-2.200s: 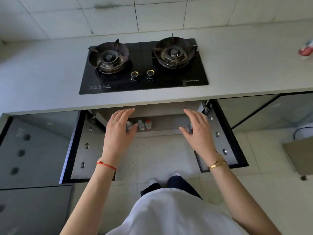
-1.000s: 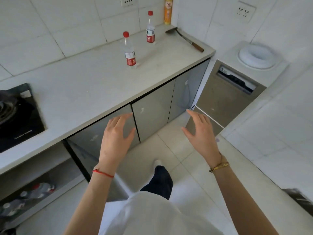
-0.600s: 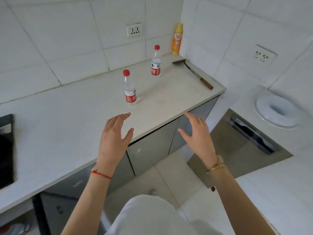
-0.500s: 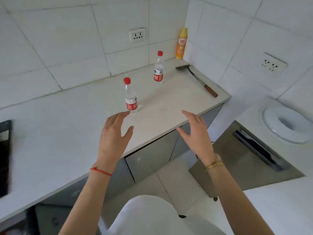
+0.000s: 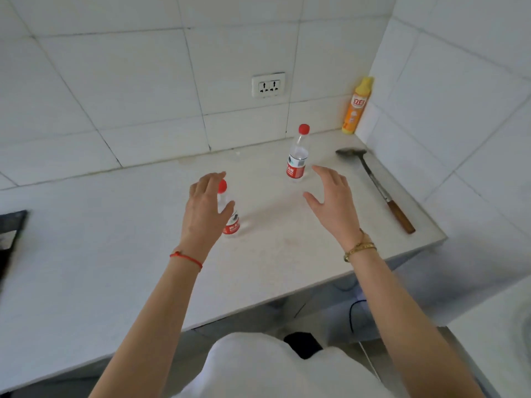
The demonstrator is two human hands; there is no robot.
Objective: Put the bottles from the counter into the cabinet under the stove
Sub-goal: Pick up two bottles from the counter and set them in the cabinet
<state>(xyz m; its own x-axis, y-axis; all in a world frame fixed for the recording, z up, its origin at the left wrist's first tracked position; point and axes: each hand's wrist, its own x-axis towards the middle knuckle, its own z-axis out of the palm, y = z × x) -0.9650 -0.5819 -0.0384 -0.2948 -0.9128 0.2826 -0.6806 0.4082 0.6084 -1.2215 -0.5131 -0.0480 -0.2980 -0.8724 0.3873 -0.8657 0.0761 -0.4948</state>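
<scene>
- At the far left edge, a dark corner of the stove sits in the bench; the cabinet under it is out of view, so you will have to carry the bottles back that way.
- Your left hand hovers in front of the near bottle, fingers spread and straight, holding nothing. It partly hides the bottle; I cannot tell whether the thumb touches it. This looks like the approach to a side grip.
- The near bottle stands upright on the bench, long axis vertical, red cap up.
- The far bottle stands upright too, cap up, closer to the wall and apart from the first.
- Your right hand is open just beside the far bottle, on its right, palm turned toward it, fingers apart, not touching. Judged from this, you mean to take one bottle in each hand.
- Further right, a spatula lies flat, and a yellow bottle stands in the corner.
</scene>
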